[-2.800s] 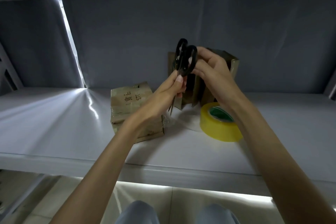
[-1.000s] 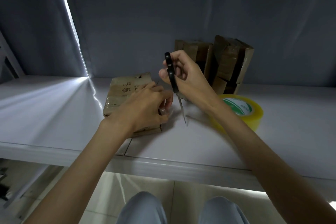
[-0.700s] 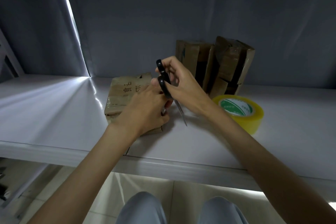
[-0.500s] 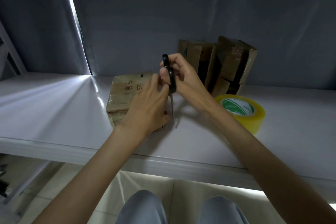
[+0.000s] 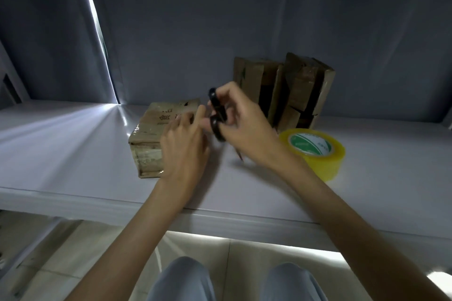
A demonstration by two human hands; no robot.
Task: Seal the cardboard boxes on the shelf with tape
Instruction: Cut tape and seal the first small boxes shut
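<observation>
Compared with the frame half a second earlier, we see the scissors [image 5: 216,115] tipped from upright to slanting, their blade tip now emerging under the right hand [image 5: 247,129] at centre frame rather than hanging beside the box; the left hand [image 5: 184,144] remains on the flat box [image 5: 156,134]. The right hand curls its fingers through and around the black handles, gripping the scissors. The left hand lies on the flat box's right part with fingers fairly straight, pressing down; motion blur hides whether it pinches any tape. The flat box, at centre left on the white shelf [image 5: 73,154], is brown cardboard with printed characters on top and glossy tape over its near edge. We count three boxes: this one and two upright boxes [image 5: 283,90] standing together at the back, right of centre, wrapped in shiny tape bands. We count one tape roll [image 5: 315,151], yellowish with a green-and-white core label, lying flat at right, near the upright boxes, and one pair of scissors.
</observation>
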